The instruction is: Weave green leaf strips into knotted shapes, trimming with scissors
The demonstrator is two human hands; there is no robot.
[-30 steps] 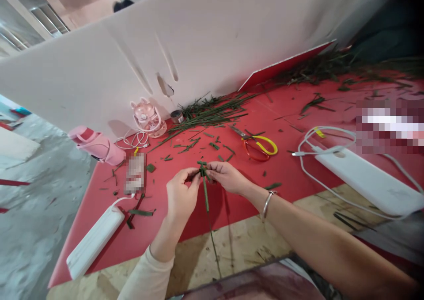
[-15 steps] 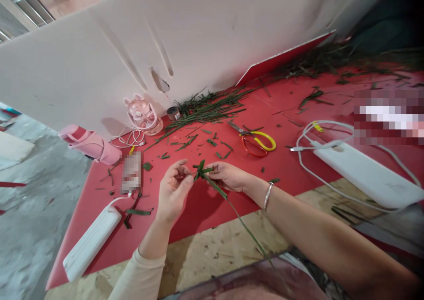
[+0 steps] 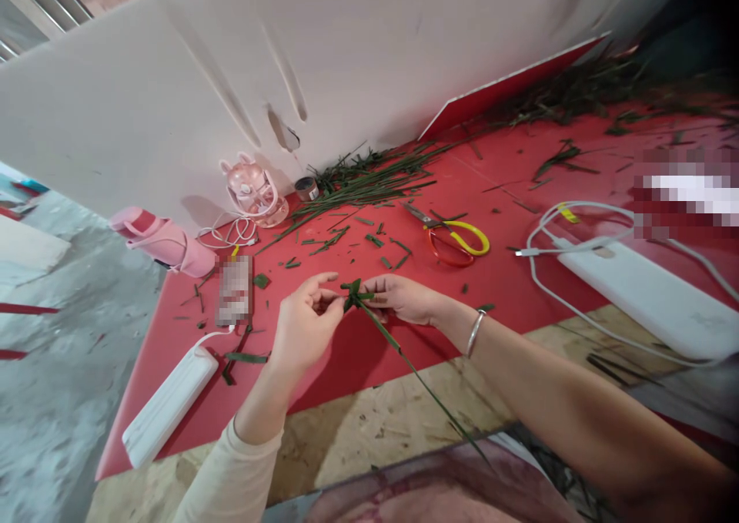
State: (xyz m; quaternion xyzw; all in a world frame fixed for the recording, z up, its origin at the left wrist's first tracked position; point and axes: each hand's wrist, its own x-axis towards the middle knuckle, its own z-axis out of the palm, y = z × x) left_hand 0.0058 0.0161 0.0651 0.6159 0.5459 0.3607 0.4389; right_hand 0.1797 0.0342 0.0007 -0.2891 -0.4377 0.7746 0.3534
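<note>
A folded green leaf (image 3: 356,295), knotted into a small star-like shape, is held over the table's near part. My right hand (image 3: 404,301), with a silver bracelet at the wrist, pinches it from the right. From the left, my left hand (image 3: 305,321) closes thumb and curled fingers at the leaf's edge; the exact grip is partly hidden. A long thin green stem (image 3: 430,390) trails from the knot down to the right toward my lap. Scissors (image 3: 456,239) with yellow and red handles lie beyond my right hand, blades open. Leaf scraps (image 3: 375,240) are scattered about.
On the red table (image 3: 323,380) lie a bundle of green leaf strips (image 3: 375,188), a pink bottle (image 3: 167,242), a clear pink cup (image 3: 254,192) and a small tin (image 3: 305,189). White power banks (image 3: 170,407) with cables lie both sides. A pale panel (image 3: 358,45) stands behind.
The whole view has shifted slightly, so the table's things sit a little further right. Both hands stay at the folded leaf; my left fingers have moved slightly around its edge.
</note>
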